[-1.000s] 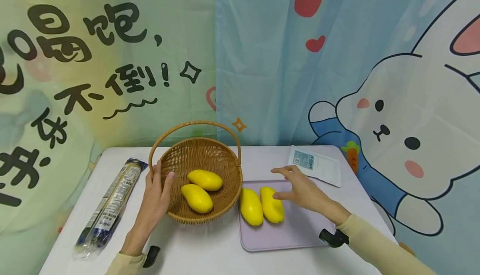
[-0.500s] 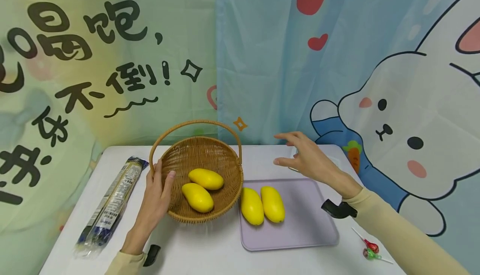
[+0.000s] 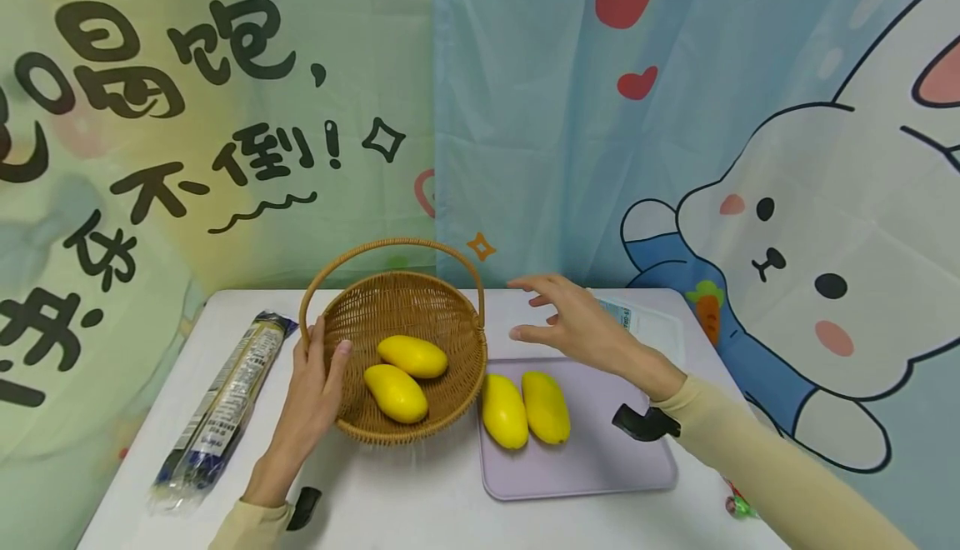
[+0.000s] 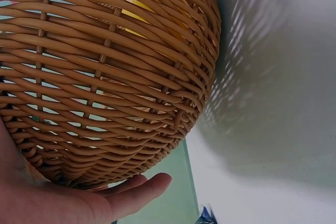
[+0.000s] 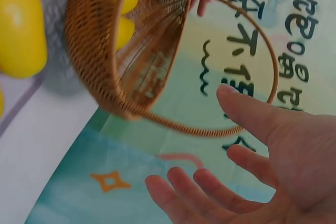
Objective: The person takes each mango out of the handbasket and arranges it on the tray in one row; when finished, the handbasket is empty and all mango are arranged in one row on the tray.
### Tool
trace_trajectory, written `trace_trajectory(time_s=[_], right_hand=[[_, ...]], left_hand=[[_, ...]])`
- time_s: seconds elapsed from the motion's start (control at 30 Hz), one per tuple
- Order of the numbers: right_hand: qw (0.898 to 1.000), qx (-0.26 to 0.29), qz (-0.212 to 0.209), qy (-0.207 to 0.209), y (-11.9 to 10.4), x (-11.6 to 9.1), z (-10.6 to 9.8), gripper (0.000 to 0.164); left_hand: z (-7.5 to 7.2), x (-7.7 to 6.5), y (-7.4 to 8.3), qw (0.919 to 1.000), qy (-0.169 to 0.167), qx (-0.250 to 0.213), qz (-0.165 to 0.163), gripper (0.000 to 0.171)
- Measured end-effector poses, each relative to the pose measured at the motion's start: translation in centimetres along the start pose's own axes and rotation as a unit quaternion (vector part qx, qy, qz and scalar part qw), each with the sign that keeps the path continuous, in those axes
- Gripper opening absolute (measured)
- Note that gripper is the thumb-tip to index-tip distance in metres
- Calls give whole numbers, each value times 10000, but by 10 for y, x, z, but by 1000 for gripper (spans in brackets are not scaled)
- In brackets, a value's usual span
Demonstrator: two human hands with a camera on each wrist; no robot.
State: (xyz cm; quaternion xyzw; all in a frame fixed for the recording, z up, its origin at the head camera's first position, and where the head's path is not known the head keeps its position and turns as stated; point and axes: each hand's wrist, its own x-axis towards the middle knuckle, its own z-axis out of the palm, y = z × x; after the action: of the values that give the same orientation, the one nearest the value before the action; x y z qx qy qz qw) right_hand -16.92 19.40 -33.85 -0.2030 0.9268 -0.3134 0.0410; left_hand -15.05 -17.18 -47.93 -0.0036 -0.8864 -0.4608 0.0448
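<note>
My left hand (image 3: 313, 387) holds the left side of a brown wicker basket (image 3: 453, 317), thumb over the rim and fingers along the outer wall. Its arched handle stands up, and the opening tilts toward me. Two yellow mangoes (image 3: 412, 356) lie inside. In the left wrist view the woven wall (image 4: 105, 77) fills the upper left, with a shadow on the table beside it. My right hand (image 3: 581, 325) hovers beyond the lilac tray (image 3: 607, 458), fingers spread and nothing in them. On the tray's left part lie a mango (image 3: 505, 412) and another mango (image 3: 546, 408), side by side.
A long plastic-wrapped pack (image 3: 225, 404) lies on the table's left. At the back right is a white pouch (image 3: 656, 333), partly behind my right hand. Lollipops (image 3: 738, 504) show beside my right sleeve. A printed curtain (image 3: 517, 117) hangs behind the table.
My right hand rose from above the tray's mangoes toward the back, then shifted left toward the basket. The left hand, basket and mangoes have stayed in place.
</note>
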Motion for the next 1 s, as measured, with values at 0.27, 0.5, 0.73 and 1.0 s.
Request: trace_trajectory(time_s=[0.27, 0.5, 0.73, 1.0], right_hand=[[9988, 140, -403, -232, -28, 13, 22, 64], [9949, 179, -825, -558, -49, 31, 36, 63], [9910, -161, -1098, -745, -65, 57, 48, 62], [9882, -369, -1043, -1056, -71, 84, 59, 61]], left_hand=[[0, -1, -1, 10000, 4, 1, -3, 74], [1, 0, -1, 10000, 4, -21, 0, 74], [1, 0, -1, 10000, -9, -60, -28, 75], [0, 1, -1, 9999, -45, -60, -85, 75]])
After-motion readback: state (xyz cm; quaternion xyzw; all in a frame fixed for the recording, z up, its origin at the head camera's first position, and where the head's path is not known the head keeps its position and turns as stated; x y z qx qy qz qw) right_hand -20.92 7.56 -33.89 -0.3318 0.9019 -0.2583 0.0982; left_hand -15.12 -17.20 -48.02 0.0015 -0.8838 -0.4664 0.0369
